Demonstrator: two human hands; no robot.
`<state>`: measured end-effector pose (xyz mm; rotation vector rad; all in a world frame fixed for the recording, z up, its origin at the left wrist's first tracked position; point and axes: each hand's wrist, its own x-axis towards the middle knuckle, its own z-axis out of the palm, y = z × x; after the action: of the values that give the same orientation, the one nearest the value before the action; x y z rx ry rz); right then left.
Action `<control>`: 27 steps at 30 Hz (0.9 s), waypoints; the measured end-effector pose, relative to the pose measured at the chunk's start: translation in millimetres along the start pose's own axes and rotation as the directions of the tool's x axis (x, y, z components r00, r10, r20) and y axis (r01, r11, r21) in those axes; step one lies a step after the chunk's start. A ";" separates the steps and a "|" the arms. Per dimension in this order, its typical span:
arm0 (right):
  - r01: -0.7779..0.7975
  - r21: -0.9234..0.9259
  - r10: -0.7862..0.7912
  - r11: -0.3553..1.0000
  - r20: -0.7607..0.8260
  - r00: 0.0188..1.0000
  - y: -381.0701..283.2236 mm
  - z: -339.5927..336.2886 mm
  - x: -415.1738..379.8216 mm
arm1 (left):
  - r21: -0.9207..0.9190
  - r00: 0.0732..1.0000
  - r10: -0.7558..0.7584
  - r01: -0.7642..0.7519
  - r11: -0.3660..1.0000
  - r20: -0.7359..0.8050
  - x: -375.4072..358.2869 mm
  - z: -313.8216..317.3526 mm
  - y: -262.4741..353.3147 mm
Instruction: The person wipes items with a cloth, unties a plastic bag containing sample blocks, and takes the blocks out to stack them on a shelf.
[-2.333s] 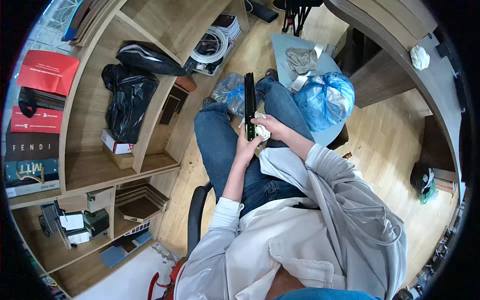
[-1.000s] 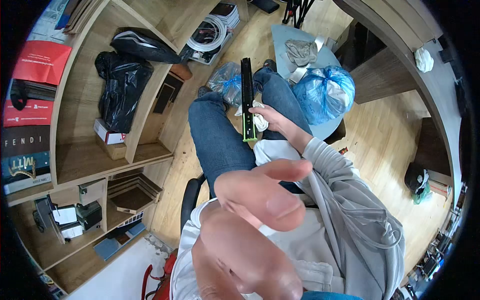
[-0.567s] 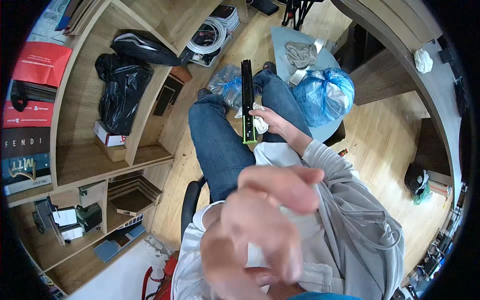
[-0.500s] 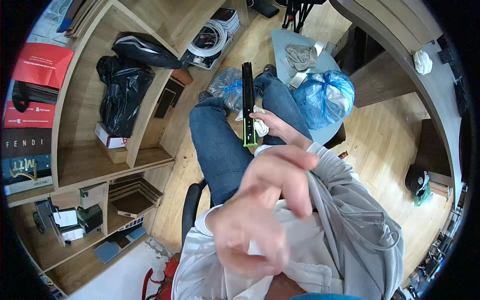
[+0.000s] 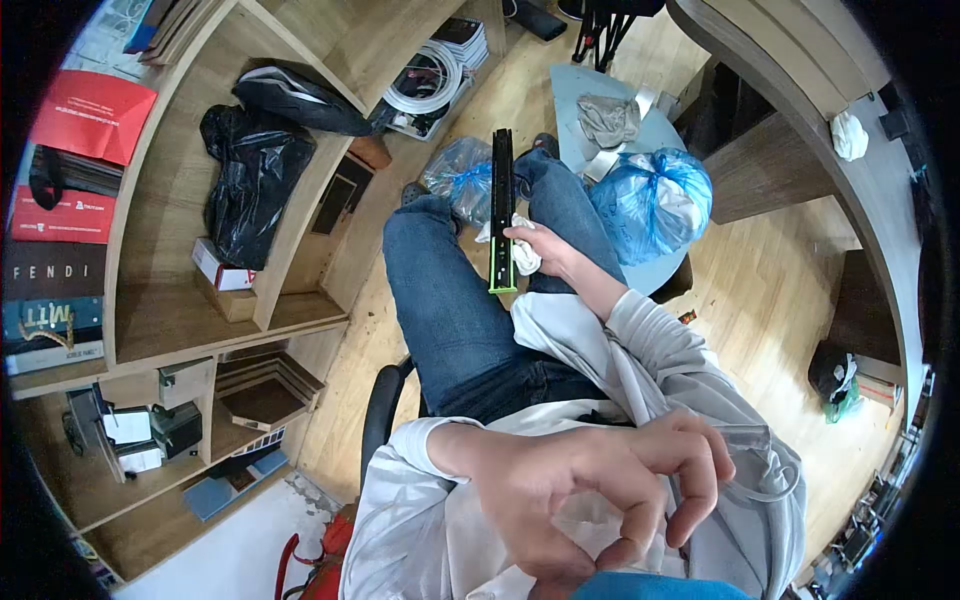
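Our right hand [image 5: 552, 252], the nearer one, is pinching the long black metal rail [image 5: 502, 200] and a white cloth [image 5: 525, 258]; the rail is pointing twelve-to-six. Our left hand [image 5: 545, 480] is hovering towards five o'clock from it, its bent fingers loosely spread.

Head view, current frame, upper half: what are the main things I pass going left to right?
Flat red item with white print → glossy black plastic bag → clear plastic bag with blue tie → long black rail with green end → bulging translucent blue plastic bag → crumpled white bundle
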<state>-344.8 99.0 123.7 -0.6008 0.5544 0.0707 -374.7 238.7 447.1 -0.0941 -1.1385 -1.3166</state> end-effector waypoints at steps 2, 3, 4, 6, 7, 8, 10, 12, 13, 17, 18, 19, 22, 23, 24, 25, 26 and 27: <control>0.001 -0.003 -0.001 1.000 0.009 1.000 -0.8 -0.7 0.2 | -0.066 0.987 0.043 -0.053 0.996 -0.153 -9.3 5.1 -5.2; 0.000 -0.003 0.000 1.000 0.018 1.000 -0.5 0.1 -0.1 | -0.064 0.987 0.044 -0.055 0.996 -0.156 -8.6 3.9 -4.0; -0.002 -0.003 0.002 1.000 0.026 1.000 0.2 0.4 -0.5 | -0.065 0.988 0.046 -0.056 0.996 -0.150 -5.9 0.1 -1.6; -0.013 -0.014 0.013 1.000 0.005 1.000 -2.0 0.5 1.6 | -0.073 0.988 0.050 -0.061 0.995 -0.145 -0.9 -5.7 3.0; -0.022 -0.025 0.022 0.999 -0.015 1.000 -1.8 -0.3 2.3 | -0.080 0.986 0.053 -0.066 0.995 -0.160 0.6 -4.0 6.1; -0.033 -0.036 0.032 0.999 -0.036 0.999 2.0 -2.3 2.5 | -0.124 0.983 -0.036 0.013 0.992 -0.182 2.7 -1.2 11.1; -0.039 -0.035 0.037 0.999 -0.034 0.999 6.6 -5.4 3.6 | -0.212 0.957 -0.212 0.168 0.963 -0.200 5.9 -0.2 18.0; -0.012 -0.044 0.012 0.999 -0.014 1.000 5.6 -7.4 7.3 | -0.133 0.986 -0.094 0.075 0.988 -0.140 6.8 -7.6 11.2; -0.016 -0.041 0.015 0.999 -0.015 1.000 5.6 -6.5 7.4 | -0.058 0.998 0.015 -0.019 0.998 -0.069 6.0 -11.5 6.2; -0.013 0.000 0.013 1.000 -0.017 1.000 3.6 -4.5 4.4 | 0.063 0.989 -0.093 0.101 0.993 -0.118 -15.2 -20.5 3.3; 0.000 0.005 0.000 1.000 -0.004 1.000 2.6 -4.2 3.4 | 0.081 0.964 -0.196 0.213 0.974 -0.180 -22.8 -24.0 3.3; 0.014 0.010 -0.014 1.000 0.011 1.000 0.7 -2.2 1.8 | 0.331 0.906 -0.204 0.335 0.882 -0.372 -31.4 -30.6 2.5; 0.044 0.015 -0.044 0.999 0.000 0.999 -4.5 3.3 -3.8 | 0.726 0.713 0.147 0.684 0.062 -0.685 -71.0 -74.8 -10.1; 0.058 0.009 -0.058 0.998 -0.030 0.998 -7.5 5.3 -6.7 | 0.626 0.645 0.235 0.763 -0.158 -0.727 -90.7 -91.9 -18.2; 0.073 0.004 -0.073 0.997 -0.055 0.996 -8.8 7.6 -8.3 | 0.472 0.583 0.338 0.806 -0.358 -0.739 -113.0 -108.3 -26.7; 0.083 0.003 -0.083 0.997 -0.037 0.996 -8.7 9.2 -9.2 | 0.471 0.591 0.346 0.799 -0.374 -0.729 -137.8 -122.9 -36.1; 0.088 0.022 -0.087 0.996 -0.047 0.995 -10.0 11.4 -10.3 | 0.389 0.492 0.342 0.861 -0.328 -0.800 -162.3 -137.7 -45.4; 0.094 0.040 -0.092 0.995 -0.053 0.994 -12.1 14.0 -10.4 | 0.302 0.388 0.336 0.911 -0.283 -0.858 -181.5 -151.3 -51.6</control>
<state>-344.4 97.7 144.9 -0.5872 0.5754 -0.0443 -294.6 253.8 219.4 2.2948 -0.9541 -0.3149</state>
